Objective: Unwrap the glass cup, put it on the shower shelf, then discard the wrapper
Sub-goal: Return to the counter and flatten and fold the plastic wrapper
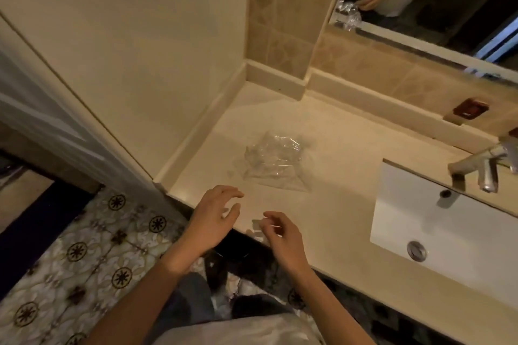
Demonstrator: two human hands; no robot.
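Observation:
A crumpled clear plastic wrapper (pixel 273 165) lies on the cream countertop (pixel 336 148), left of the sink. I cannot tell whether the glass cup is inside it; no cup shows clearly. My left hand (pixel 215 221) hovers over the counter's front edge, just short of the wrapper, fingers spread and empty. Beside it, my right hand (pixel 283 235) is at the same edge, its fingers loosely curled, with nothing visible in them. Neither hand touches the wrapper.
A white sink (pixel 448 232) with a chrome faucet (pixel 482 168) is set into the counter on the right. A mirror (pixel 437 0) hangs above and reflects the wrapper. A cream wall (pixel 126 50) bounds the left. A dark round-rimmed object (pixel 229 255) sits below the counter edge on the patterned floor.

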